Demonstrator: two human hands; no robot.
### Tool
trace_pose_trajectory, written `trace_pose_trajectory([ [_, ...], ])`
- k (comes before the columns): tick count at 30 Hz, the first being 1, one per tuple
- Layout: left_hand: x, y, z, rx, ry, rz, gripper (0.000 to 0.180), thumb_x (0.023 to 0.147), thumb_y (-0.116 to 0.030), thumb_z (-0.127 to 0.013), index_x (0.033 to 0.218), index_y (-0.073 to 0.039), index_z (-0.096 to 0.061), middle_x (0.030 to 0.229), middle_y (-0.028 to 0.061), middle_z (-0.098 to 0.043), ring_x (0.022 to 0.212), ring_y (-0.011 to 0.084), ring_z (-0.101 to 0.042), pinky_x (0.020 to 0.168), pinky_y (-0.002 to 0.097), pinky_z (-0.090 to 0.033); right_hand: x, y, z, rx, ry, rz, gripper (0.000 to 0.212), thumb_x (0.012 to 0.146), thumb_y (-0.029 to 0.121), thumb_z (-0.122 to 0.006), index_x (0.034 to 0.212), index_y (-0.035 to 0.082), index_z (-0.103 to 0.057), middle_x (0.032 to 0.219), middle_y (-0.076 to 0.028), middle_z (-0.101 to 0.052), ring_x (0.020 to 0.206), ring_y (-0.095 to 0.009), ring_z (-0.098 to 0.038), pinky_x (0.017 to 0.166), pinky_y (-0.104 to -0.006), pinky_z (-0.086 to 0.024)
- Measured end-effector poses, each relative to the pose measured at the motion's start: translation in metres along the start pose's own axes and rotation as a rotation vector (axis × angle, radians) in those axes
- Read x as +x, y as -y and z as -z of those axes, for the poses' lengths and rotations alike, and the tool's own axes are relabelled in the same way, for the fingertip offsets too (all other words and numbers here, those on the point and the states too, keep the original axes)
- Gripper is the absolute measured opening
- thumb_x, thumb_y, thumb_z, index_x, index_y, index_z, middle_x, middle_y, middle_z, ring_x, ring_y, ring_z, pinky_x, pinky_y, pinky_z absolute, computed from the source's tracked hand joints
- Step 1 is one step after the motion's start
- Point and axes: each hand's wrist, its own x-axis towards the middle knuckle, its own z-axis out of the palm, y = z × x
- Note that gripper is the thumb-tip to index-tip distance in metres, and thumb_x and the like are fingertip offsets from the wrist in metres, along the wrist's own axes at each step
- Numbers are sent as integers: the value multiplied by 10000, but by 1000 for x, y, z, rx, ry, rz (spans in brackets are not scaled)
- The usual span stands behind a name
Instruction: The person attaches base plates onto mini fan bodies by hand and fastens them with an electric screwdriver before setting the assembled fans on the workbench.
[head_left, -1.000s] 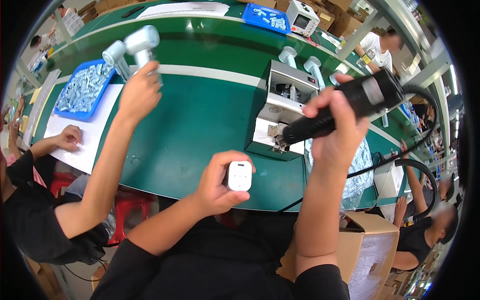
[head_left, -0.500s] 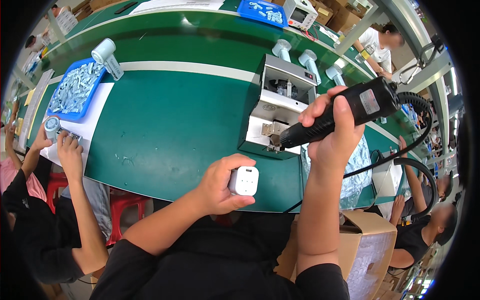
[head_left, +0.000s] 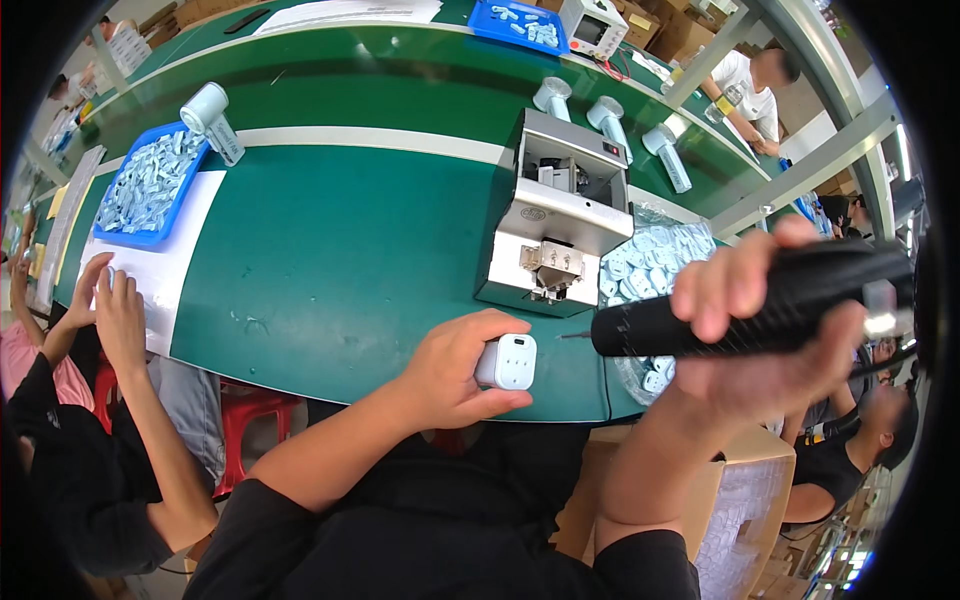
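Observation:
My left hand (head_left: 440, 370) grips a white rounded-square plastic housing (head_left: 515, 362), its end face showing a dark slot and several small holes. In my right hand (head_left: 735, 365), blurred by motion, is a black electric screwdriver (head_left: 645, 328). The thin bit points left at the housing and stands a short way off it. Just beyond both hands sits a silver and black screw feeder (head_left: 560, 225) with an uncovered tray and a metal block at its front. Behind the screwdriver a clear bag (head_left: 640, 262) holds several pale blue and white plastic parts.
A blue tray (head_left: 138, 238) of small pale parts is at the left, a handheld pale blue device (head_left: 207, 105) leaning by it. A co-worker's hands (head_left: 118, 300) work there. Similar devices (head_left: 668, 150) stand behind the feeder. A cardboard box (head_left: 735, 475) sits below right.
The screwdriver has swung down and right, away from the feeder, its bit now beside the housing. My left hand has shifted slightly right with the housing.

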Motion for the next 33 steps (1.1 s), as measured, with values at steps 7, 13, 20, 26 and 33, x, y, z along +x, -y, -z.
trace_pose_trajectory([
  [7,6,-2,-5,62,25,10,602,707,-324,-778,1149,-55,-471,969,146,-609,812,334,-606,694,390,-486,-6,17,-21,39,118,5,618,833,514,-579,1116,-10,-416,703,-74,-507,488,-164,-505,490,-317,-438],
  [13,9,-5,-4,88,34,-5,605,709,-305,-781,1157,-58,-460,956,142,-607,794,334,-603,688,389,-481,-9,10,-19,0,179,-4,597,822,517,-600,1081,13,-414,702,-70,-504,482,-169,-502,499,-331,-449],
  [20,8,-4,-4,84,14,-5,611,700,-307,-788,1153,-57,-462,954,142,-607,801,332,-603,692,388,-483,-11,3,-14,46,130,-19,551,840,491,-597,1058,17,-420,703,-65,-506,481,-162,-501,501,-318,-447],
  [26,4,-2,-3,103,36,12,671,697,-396,-776,1179,-50,-462,979,148,-608,832,345,-603,714,390,-487,-14,-1,-21,47,126,2,566,837,494,-601,1090,19,-422,721,-64,-510,494,-155,-501,514,-316,-445],
  [33,-2,2,0,4,32,101,691,682,-508,-748,1125,-33,-511,978,144,-602,828,329,-603,715,381,-485,8,-25,5,-35,-79,36,457,881,442,-516,1079,29,-522,682,-68,-528,513,-177,-510,550,-335,-448],
])
